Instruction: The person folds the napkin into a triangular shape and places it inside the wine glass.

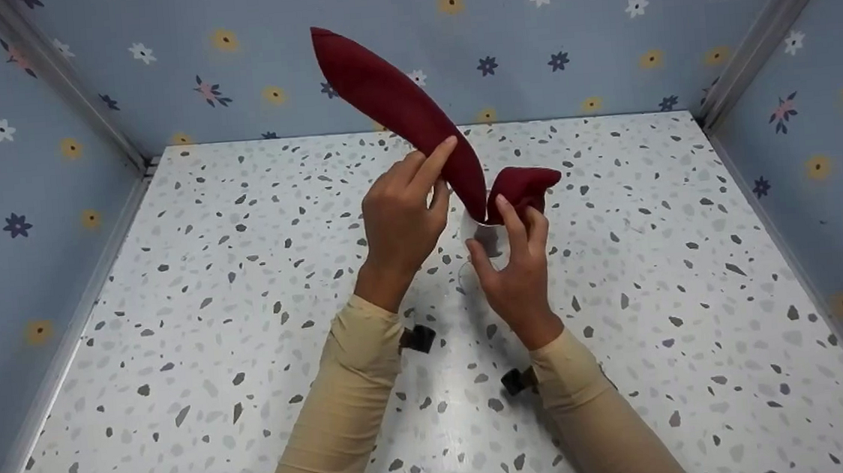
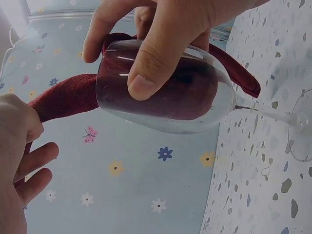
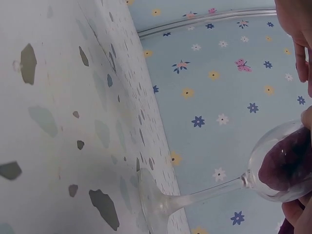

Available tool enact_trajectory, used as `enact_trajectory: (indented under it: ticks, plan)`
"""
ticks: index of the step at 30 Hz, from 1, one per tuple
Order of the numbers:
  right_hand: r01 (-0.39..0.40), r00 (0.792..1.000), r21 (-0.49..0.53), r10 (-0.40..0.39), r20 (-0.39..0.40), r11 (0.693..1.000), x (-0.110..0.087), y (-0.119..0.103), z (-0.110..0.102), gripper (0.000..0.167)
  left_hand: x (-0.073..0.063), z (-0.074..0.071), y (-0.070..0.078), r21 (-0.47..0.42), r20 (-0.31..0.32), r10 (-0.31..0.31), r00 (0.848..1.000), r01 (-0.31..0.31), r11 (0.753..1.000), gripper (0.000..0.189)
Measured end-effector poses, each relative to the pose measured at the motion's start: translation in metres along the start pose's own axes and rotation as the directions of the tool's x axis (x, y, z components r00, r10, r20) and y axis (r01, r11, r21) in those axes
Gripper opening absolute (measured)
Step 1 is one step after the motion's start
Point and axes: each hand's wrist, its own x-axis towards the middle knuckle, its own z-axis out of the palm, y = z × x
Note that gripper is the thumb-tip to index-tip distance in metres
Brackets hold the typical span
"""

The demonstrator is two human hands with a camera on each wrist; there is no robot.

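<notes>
A stemmed wine glass (image 2: 222, 100) stands on the tabletop with a dark red cloth (image 1: 387, 92) stuffed into its bowl. One long folded end of the cloth rises out of the glass toward the upper left in the head view. My left hand (image 1: 404, 211) pinches this long end above the rim. Another end of the cloth (image 1: 526, 181) flops over the rim on the far right side. My right hand (image 1: 518, 270) grips the bowl, thumb on the near side and fingers around the other, with fingertips against the cloth. In the right wrist view the foot (image 3: 156, 204) of the glass shows.
The white speckled tabletop (image 1: 247, 318) spreads out around the glass. Blue flowered walls (image 1: 540, 24) enclose it at the back and both sides, with metal strips (image 1: 767, 36) at the corners. Small black cameras (image 1: 420, 338) sit on both wrists.
</notes>
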Motion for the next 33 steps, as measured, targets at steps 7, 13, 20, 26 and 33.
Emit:
enact_trajectory:
  ticks: [7, 13, 20, 26, 33]
  plan:
    - [-0.012, 1.000, 0.007, 0.012, 0.002, 1.000, 0.0007, 0.0002, -0.0005, 0.064, 0.0024, 0.0014, 0.0003, 0.076, -0.050, 0.041, 0.998, -0.037, 0.996, 0.032]
    - [-0.017, 1.000, 0.012, 0.017, 0.001, 1.000, 0.0007, 0.0009, -0.0003, 0.064, 0.0037, 0.0021, -0.0005, 0.098, -0.085, 0.056, 0.995, -0.048, 0.994, 0.028]
    - [-0.029, 0.999, -0.005, 0.029, 0.016, 1.000, 0.0014, -0.0009, -0.0003, 0.066, 0.0006, 0.0004, -0.0037, 0.069, -0.099, 0.033, 0.995, -0.026, 0.997, 0.026]
    - [-0.036, 0.999, -0.007, 0.037, 0.027, 0.999, 0.0013, -0.0007, -0.0010, 0.068, -0.0033, 0.0008, -0.0068, 0.053, -0.113, 0.010, 0.994, -0.004, 0.999, 0.024]
    - [-0.045, 0.999, -0.022, 0.046, 0.027, 0.999, 0.0016, -0.0005, -0.0028, 0.067, -0.0058, 0.0022, -0.0085, 0.067, -0.118, 0.002, 0.993, 0.006, 0.998, 0.025]
